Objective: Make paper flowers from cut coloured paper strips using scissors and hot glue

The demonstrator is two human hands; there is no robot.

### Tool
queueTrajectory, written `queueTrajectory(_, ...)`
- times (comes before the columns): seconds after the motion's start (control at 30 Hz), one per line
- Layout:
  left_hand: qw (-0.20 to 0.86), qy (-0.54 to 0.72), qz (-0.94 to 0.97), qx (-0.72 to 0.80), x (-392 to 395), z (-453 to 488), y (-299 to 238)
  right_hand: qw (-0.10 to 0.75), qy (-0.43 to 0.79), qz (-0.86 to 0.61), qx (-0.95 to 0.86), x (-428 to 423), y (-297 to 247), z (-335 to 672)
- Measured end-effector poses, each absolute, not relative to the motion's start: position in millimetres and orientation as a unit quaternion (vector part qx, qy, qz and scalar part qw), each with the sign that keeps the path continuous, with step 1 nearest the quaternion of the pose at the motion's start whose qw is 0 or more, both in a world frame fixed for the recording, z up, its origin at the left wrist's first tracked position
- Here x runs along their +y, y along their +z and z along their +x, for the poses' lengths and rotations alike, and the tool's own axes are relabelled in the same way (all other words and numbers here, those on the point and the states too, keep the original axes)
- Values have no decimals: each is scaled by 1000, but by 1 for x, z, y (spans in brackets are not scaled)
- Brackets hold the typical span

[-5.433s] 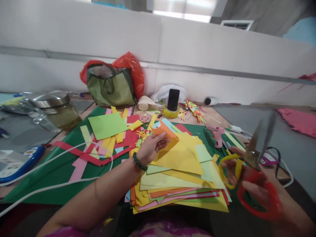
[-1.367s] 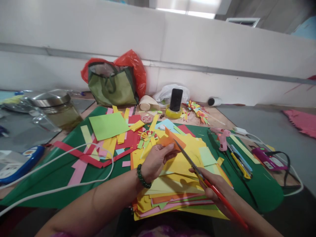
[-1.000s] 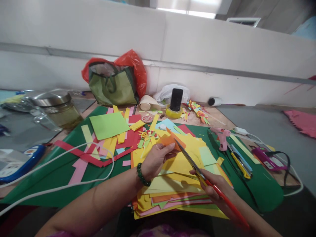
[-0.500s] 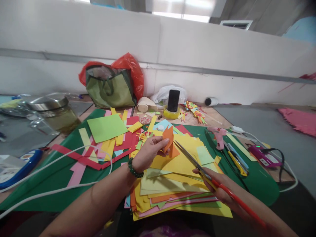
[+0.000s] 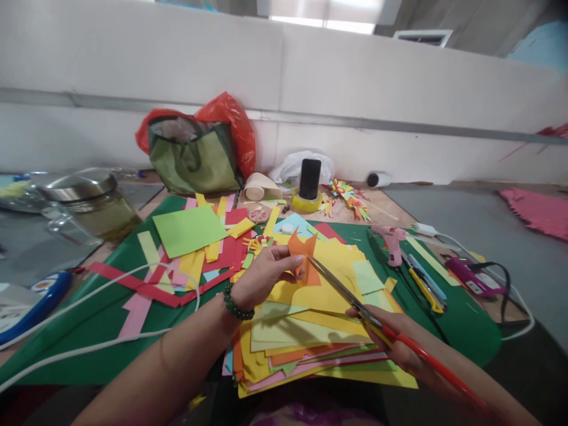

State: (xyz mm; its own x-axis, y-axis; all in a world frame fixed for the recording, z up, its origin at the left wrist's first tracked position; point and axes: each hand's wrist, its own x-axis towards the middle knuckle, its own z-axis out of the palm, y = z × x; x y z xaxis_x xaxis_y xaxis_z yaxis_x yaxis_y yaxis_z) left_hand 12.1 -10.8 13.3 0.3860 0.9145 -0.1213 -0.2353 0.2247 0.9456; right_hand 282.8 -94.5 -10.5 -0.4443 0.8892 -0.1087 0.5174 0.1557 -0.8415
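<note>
Between the thumb and fingers of my left hand point(image 5: 270, 269) is a small orange piece of paper point(image 5: 305, 244) with pointed, notched edges, held above the paper stack. My right hand point(image 5: 386, 331) is closed round a pair of scissors point(image 5: 341, 290) with long metal blades and red and yellow showing at the handles. The blade tips touch or nearly touch the orange paper at its middle; I cannot tell which. Under both hands lies a stack of coloured paper point(image 5: 306, 328), mostly yellow, with orange, pink and green sheets lower down.
A green mat point(image 5: 465, 337) covers the table. Paper strips and a light green sheet point(image 5: 190, 231) lie left. A pink glue gun point(image 5: 393, 242), a yellow cutter point(image 5: 426, 290) and a purple power strip point(image 5: 474, 277) lie right. Behind are a phone point(image 5: 309, 177), a bag point(image 5: 193, 157) and a glass jug point(image 5: 89, 204).
The orange paper has opened out wider in my left hand and now shows two upper points. The scissors' tips have come slightly left, onto or beside it. The view has shifted a little.
</note>
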Motion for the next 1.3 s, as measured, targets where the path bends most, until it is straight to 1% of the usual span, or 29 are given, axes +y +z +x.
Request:
queueTrajectory(0.1, 699, 408, 465, 357, -11, 11, 15, 193, 479, -469, -717, -93, -7, 280)
queueTrajectory(0.2, 706, 391, 476, 349, -10, 10, 16, 187, 496, -469, -707, -93, -2, 278)
queueTrajectory(0.43, 708, 373, 483, 355, -9, 7, 16, 187, 465, -473, -725, -93, 3, 277)
queueTrajectory(0.6, 705, 341, 495, 376, -9, 6, 18, 179, 482, -453, -728, -92, 5, 278)
queueTrajectory(1.0, 721, 279, 518, 366, -7, 4, 19, 145, 510, -431, -730, -89, 19, 267)
queueTrajectory(1.3, 728, 260, 524, 358, -5, 2, 19, 169, 469, -451, -740, -92, 7, 277)
